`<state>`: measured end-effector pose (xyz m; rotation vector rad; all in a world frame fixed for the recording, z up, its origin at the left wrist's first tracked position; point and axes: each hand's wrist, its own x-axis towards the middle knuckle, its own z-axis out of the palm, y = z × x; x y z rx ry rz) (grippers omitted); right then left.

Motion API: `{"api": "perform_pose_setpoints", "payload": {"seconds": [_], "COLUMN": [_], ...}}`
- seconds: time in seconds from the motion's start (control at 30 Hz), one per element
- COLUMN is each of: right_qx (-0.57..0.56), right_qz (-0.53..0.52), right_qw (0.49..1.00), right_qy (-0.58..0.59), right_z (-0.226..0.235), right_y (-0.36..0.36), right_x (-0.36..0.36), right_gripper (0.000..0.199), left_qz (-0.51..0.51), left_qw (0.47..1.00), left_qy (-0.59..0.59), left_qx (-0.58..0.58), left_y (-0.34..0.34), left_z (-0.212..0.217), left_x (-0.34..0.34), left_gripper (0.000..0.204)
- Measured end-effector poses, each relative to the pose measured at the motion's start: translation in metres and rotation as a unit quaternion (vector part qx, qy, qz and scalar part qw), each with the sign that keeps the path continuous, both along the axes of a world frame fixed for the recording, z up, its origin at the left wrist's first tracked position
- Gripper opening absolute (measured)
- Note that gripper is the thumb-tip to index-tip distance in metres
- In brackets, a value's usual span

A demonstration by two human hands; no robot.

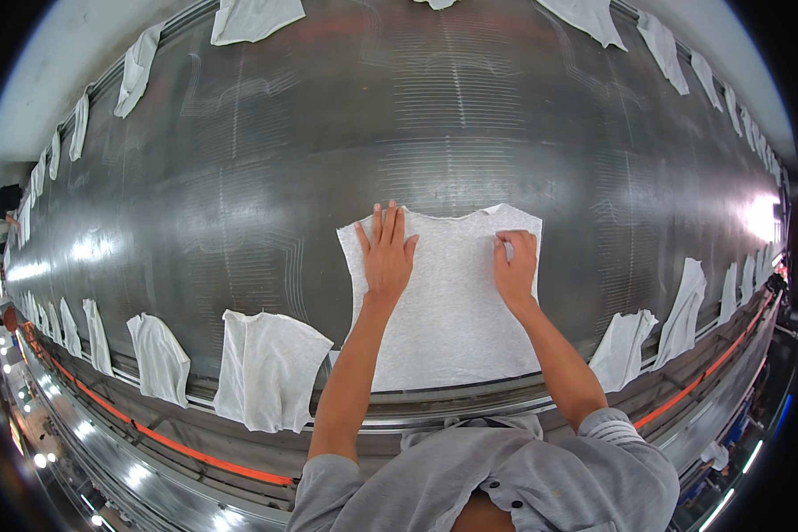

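A grey fabric piece (452,306) is laid at the frame's centre on the metal table (239,177). It is pressed by the left hand (387,253), fingers spread flat, while its upper edge is pinched by the right hand (516,266). Wrinkles may be caused if pressure becomes uneven.

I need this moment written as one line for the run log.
left hand flat on grey fabric panel | right hand fingers curled, pressing near its top edge | panel flat on metal table | other panels hang over edges
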<state>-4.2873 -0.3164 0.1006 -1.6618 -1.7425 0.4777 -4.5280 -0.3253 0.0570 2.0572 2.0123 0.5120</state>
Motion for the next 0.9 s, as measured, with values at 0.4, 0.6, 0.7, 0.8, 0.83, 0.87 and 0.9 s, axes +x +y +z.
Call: {"api": "perform_pose_setpoints", "payload": {"seconds": [0.4,0.6,0.7,0.8,0.83,0.87,0.9], "right_qx": [0.023,0.03,0.026,-0.008,-0.02,-0.032,-0.047], "right_qz": [0.051,0.155,0.179,0.169,0.159,0.149,0.139], "right_qw": [0.998,0.986,0.979,0.978,0.979,0.98,0.98], "right_qy": [-0.04,-0.05,-0.094,-0.12,-0.124,-0.128,-0.131], "right_z": [-0.002,-0.005,-0.006,-0.008,-0.007,-0.007,-0.007], "right_y": [-0.024,-0.03,-0.018,-0.002,0.005,0.011,0.014], "right_x": [0.014,0.0,-0.017,-0.029,-0.032,-0.034,-0.036], "right_gripper": [0.016,0.024,0.031,0.036,0.036,0.036,0.036], "left_qz": [-0.038,-0.153,-0.095,-0.045,-0.041,-0.038,-0.05], "left_qw": [0.995,0.975,0.989,0.994,0.995,0.995,0.995], "left_qy": [-0.056,-0.156,-0.084,-0.046,-0.031,-0.016,-0.006], "left_qx": [0.067,-0.049,-0.075,-0.083,-0.085,-0.087,-0.083], "left_y": [-0.025,-0.136,-0.133,-0.083,-0.064,-0.048,-0.035], "left_z": [0.012,0.021,0.027,0.02,0.019,0.018,0.018], "left_x": [0.018,0.049,0.056,0.06,0.061,0.062,0.062], "left_gripper": [0.033,0.03,0.047,0.058,0.059,0.061,0.061]}}
